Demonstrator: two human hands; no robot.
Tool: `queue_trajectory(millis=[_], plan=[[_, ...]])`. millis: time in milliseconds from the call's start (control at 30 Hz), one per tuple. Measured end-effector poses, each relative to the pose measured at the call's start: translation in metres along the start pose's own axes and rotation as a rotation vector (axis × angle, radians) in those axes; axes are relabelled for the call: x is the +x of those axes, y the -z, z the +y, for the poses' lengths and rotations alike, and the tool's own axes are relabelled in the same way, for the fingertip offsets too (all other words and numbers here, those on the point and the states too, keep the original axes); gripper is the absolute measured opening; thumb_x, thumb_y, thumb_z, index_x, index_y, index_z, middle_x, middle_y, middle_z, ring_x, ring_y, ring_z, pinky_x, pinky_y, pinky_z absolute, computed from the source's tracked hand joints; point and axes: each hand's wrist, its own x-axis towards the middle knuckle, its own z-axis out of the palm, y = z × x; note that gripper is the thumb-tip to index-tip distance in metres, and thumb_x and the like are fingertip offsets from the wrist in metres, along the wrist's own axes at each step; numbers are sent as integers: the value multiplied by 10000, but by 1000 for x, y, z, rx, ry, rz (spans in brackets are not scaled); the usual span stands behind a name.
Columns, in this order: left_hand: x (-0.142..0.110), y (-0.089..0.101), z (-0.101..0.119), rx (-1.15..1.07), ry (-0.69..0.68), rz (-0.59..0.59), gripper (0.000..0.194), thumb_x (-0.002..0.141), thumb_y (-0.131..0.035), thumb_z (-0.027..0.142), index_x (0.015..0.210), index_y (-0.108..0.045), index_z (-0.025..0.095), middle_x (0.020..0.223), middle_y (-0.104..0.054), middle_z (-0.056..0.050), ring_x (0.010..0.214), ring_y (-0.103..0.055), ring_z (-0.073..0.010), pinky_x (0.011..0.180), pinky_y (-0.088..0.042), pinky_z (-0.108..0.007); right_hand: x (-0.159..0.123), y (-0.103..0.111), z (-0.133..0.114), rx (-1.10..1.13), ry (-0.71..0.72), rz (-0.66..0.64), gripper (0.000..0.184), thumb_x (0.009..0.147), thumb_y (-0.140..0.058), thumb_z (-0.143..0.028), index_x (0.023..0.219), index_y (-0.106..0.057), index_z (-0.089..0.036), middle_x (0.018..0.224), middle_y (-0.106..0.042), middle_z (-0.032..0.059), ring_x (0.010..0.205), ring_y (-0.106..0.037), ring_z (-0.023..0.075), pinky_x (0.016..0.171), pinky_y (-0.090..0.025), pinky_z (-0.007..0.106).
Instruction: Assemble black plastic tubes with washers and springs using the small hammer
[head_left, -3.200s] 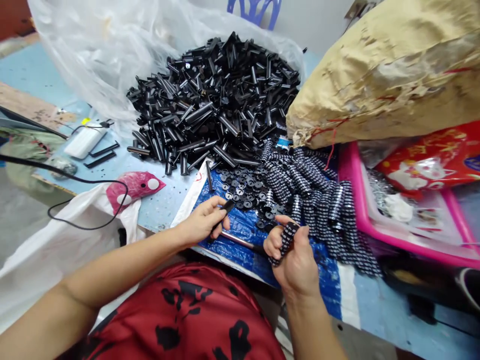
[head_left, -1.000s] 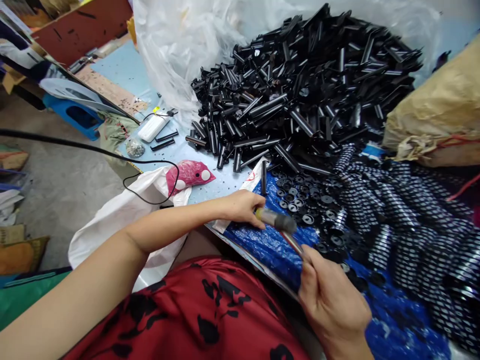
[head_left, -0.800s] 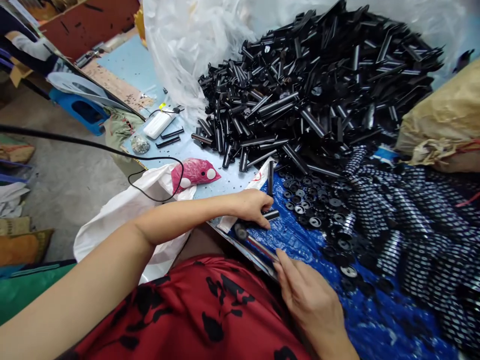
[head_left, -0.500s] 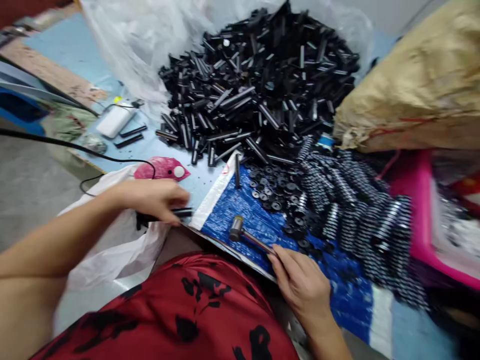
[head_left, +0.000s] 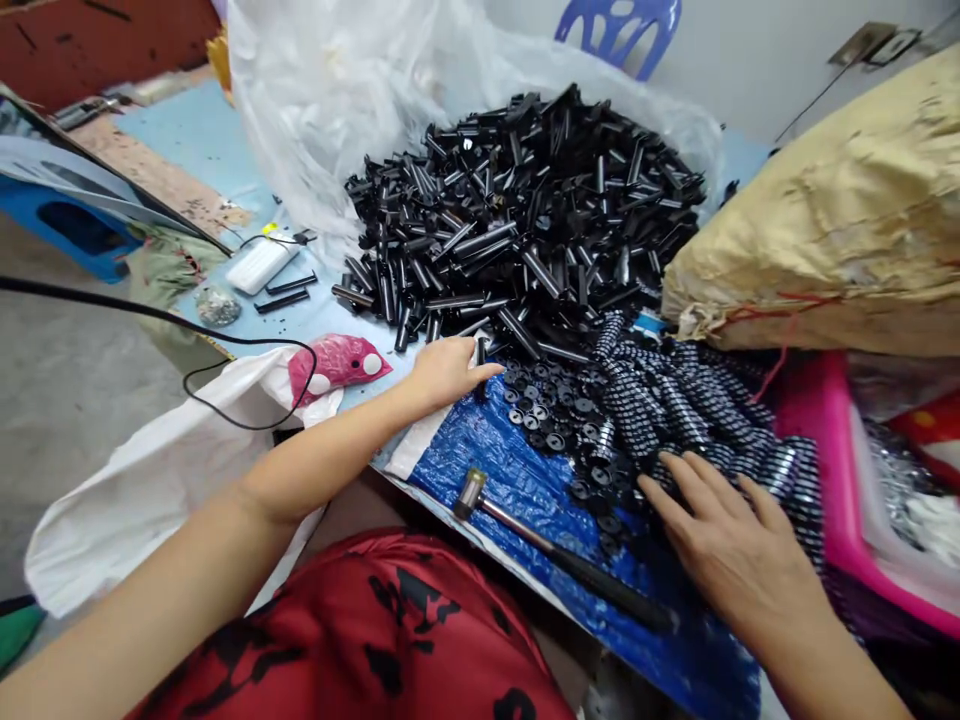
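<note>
My left hand reaches to the front edge of the pile, with its thumb and fingers around a short black tube; its fingertips are partly hidden. My right hand is open, fingers spread, over the stacked rows of small black discs and touching or just above them. A hammer with a metal head and dark handle lies on the blue plastic sheet, apart from both hands. Loose black discs with centre holes lie between the hands.
A large heap of black tubular parts spills from a clear plastic bag. A tan sack and a pink bin stand at right. On the left are a pink pouch, a white box and a black cable.
My right hand let go of the hammer, now lying on the sheet, and moved right to the discs. My left hand left a dark piece near the table edge and moved up to the tube.
</note>
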Motion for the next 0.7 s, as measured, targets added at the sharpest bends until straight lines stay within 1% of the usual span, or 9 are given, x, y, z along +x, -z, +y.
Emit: queue_trajectory(millis=[100, 200, 267, 333, 400, 467, 567, 633, 700], plan=[[8, -8, -1, 14, 14, 17, 195, 911, -570, 318, 852, -653, 152, 886, -692, -97, 808, -611, -222, 683, -375, -328, 8, -7, 5, 47, 87, 87, 384, 916, -517, -146, 1276, -632, -218, 1543, -412, 33, 1379, -495, 226, 1163, -353, 449], [4, -4, -10, -85, 42, 37, 133, 874, -530, 190, 814, -644, 156, 793, -671, -57, 739, -594, -176, 668, -380, -304, 15, -7, 2, 184, 79, 235, 373, 922, -552, -226, 1288, -581, -161, 1502, -465, 52, 1346, -526, 188, 1202, -356, 395], [-6, -1, -14, -305, 54, 79, 126, 889, -535, 219, 839, -630, 153, 755, -647, -34, 681, -575, -144, 639, -392, -276, 19, 0, -11, 384, -92, 278, 366, 924, -561, -263, 1275, -575, -162, 1399, -561, 48, 1267, -574, 127, 1192, -393, 312], [-19, 1, -14, -608, 67, 81, 193, 925, -532, 314, 933, -632, 149, 755, -639, -21, 625, -569, -126, 596, -409, -255, 26, 13, -34, 723, -405, 269, 363, 940, -544, -336, 1266, -577, -181, 1215, -646, 46, 1091, -628, 73, 1080, -469, 237], [-34, 2, -11, -783, 49, 38, 299, 931, -547, 410, 1016, -658, 145, 792, -662, -27, 623, -582, -120, 590, -432, -247, 38, 27, -63, 1294, -811, 247, 442, 954, -494, -484, 1255, -533, -163, 1014, -647, 58, 897, -634, 66, 912, -524, 232], [-47, 4, -5, -798, 9, 0, 306, 881, -618, 406, 1016, -702, 145, 854, -694, -40, 690, -600, -121, 636, -452, -244, 53, 37, -89, 2011, -1125, 162, 633, 869, -532, -679, 1244, -478, -171, 875, -585, 26, 741, -594, 74, 742, -524, 246], [-62, 10, 3, -768, -15, -43, 176, 774, -671, 257, 907, -711, 149, 829, -686, -18, 722, -577, -111, 671, -440, -233, 71, 43, -112, 2226, -1207, 79, 773, 832, -427, -834, 1208, -466, -160, 843, -535, 19, 657, -542, 62, 625, -484, 241], [-69, 13, 8, -830, 40, -80, 145, 708, -687, 205, 841, -679, 147, 731, -633, 12, 662, -533, -99, 633, -411, -227, 77, 44, -118, 2251, -1216, 90, 757, 820, -451, -841, 1161, -458, -165, 807, -512, 6, 648, -530, 51, 614, -469, 217], [-73, 13, 13, -1000, 141, -122, 174, 656, -729, 201, 802, -658, 139, 685, -594, 27, 617, -500, -87, 607, -388, -224, 79, 45, -121, 2282, -1217, 99, 716, 804, -524, -811, 1118, -443, -173, 755, -483, -14, 613, -504, 37, 579, -438, 190]])
